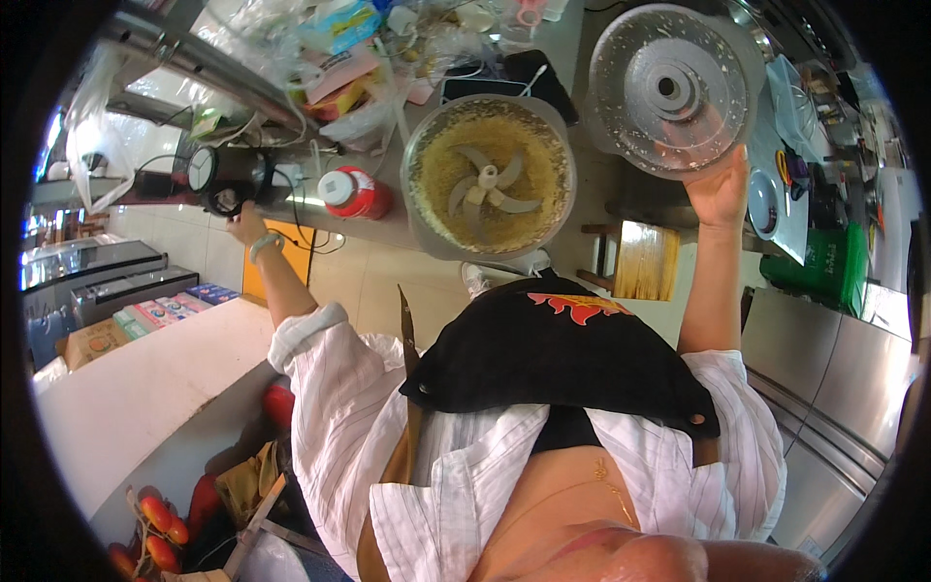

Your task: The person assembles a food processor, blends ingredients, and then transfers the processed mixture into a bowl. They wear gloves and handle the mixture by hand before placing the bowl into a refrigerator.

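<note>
My right hand (716, 185) grips the near rim of a clear plastic processor lid (673, 91), which is spattered with pale crumbs. My left hand (247, 224) reaches out to the left and touches a small black device with a round opening (227, 198); its fingertips are partly hidden, so their hold on it is unclear. Between my hands stands a clear food-processor bowl (489, 178) with curved metal blades and yellowish ground residue on its bottom and wall. A red jar with a white lid (356, 193) stands left of the bowl.
Plastic bags and packets (349, 80) crowd the back of the metal counter (393, 156). Phones (538, 76) with a white cable lie behind the bowl. A wooden stool (644, 262) stands below the counter, a green bin (829, 269) at the right, and cartons (156, 313) at the left.
</note>
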`<action>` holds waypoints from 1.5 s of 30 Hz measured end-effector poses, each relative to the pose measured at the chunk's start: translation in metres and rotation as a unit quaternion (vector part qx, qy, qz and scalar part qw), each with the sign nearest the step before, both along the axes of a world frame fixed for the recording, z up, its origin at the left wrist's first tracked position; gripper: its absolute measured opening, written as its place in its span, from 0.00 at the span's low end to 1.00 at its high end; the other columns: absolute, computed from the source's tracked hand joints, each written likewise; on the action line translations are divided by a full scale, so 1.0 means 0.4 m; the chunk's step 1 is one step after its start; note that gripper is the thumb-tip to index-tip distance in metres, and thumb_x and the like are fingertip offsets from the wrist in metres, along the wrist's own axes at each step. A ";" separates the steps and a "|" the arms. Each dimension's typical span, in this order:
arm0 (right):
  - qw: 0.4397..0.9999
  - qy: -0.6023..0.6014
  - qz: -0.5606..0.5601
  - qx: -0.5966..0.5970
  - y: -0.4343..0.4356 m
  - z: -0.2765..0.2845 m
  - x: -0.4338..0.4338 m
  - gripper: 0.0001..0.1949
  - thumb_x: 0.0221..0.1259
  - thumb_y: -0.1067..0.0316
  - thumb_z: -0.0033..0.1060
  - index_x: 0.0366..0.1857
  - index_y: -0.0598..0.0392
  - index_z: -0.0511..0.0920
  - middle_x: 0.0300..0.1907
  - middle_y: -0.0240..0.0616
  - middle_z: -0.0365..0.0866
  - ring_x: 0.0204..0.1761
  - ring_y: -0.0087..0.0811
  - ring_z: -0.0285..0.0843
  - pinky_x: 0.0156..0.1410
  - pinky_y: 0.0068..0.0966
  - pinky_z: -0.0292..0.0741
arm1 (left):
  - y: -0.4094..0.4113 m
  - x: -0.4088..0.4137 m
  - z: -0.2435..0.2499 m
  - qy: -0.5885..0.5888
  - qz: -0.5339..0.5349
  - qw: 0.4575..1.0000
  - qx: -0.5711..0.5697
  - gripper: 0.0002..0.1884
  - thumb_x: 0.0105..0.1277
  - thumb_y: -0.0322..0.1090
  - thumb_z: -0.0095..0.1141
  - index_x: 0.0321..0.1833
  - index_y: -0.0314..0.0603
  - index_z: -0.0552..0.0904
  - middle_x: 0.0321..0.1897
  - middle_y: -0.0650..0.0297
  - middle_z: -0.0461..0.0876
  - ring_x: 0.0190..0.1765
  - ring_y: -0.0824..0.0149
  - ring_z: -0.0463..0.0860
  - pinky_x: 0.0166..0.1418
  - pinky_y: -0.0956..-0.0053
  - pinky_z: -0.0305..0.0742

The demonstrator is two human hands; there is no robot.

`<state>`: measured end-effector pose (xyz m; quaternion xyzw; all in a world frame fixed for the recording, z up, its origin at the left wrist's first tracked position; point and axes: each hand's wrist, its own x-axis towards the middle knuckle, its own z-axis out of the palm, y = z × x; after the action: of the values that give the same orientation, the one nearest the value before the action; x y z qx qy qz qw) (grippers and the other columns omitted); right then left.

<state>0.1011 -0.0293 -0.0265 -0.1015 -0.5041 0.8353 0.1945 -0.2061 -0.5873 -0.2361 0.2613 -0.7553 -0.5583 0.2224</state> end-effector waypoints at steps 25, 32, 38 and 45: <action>0.864 -0.069 -0.483 -0.125 1.400 -0.703 0.033 0.18 0.52 0.68 0.59 0.46 0.62 0.70 0.48 0.45 0.75 0.43 0.43 0.77 0.45 0.38 0.77 | 0.637 0.463 0.737 0.372 0.017 0.911 -0.177 0.11 0.59 0.24 0.52 0.45 0.31 0.72 0.41 0.59 0.76 0.43 0.70 0.75 0.49 0.78 0.71; 0.851 -0.131 -0.341 -0.377 1.286 -0.552 -0.027 0.21 0.61 0.57 0.46 0.51 0.63 0.68 0.50 0.46 0.74 0.50 0.46 0.73 0.48 0.43 0.77 | 0.960 0.227 0.919 0.350 -0.139 0.879 -0.294 0.07 0.61 0.27 0.53 0.40 0.35 0.78 0.35 0.63 0.79 0.37 0.74 0.77 0.42 0.81 0.72; 0.791 -0.245 -0.277 -0.487 1.252 -0.474 -0.136 0.25 0.63 0.51 0.40 0.51 0.65 0.64 0.43 0.47 0.75 0.44 0.45 0.76 0.48 0.39 0.79 | 1.165 -0.111 0.956 0.288 -0.268 0.849 -0.353 0.09 0.59 0.33 0.54 0.39 0.36 0.80 0.34 0.60 0.81 0.39 0.68 0.80 0.43 0.74 0.73; 0.930 -0.258 -0.141 -0.219 1.115 -0.293 -0.390 0.06 0.56 0.63 0.54 0.28 0.53 0.74 0.23 0.31 0.76 0.25 0.28 0.75 0.29 0.25 0.74 | 1.458 -0.694 1.029 0.166 -0.273 0.738 -0.594 0.14 0.58 0.38 0.50 0.42 0.39 0.80 0.42 0.49 0.78 0.47 0.52 0.77 0.52 0.63 0.71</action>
<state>-0.0549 0.4166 -0.1438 -0.4237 -0.3222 0.8337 0.1469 -0.4838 -0.0041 0.1757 -0.2381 -0.9238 -0.0673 0.2922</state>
